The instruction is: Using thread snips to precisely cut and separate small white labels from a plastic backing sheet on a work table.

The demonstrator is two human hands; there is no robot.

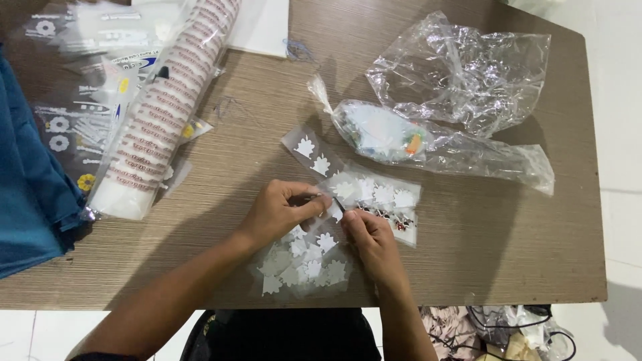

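Left hand [277,210] and right hand [369,235] are pinching, fingers together, a small clear sticker packet [374,197] between their fingertips, just above the desk [468,247]. Packet is looking light, flimsy, slippery; edge grip is seeming best. Loose white cutouts [304,264] are lying beneath the fingers.

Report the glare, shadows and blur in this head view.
Head view: glare streaks the crumpled clear bag and the sleeve of stacked cups; both hands, left and right, cast soft shadows on the table; focus is mostly sharp, fingertips slightly blurred.
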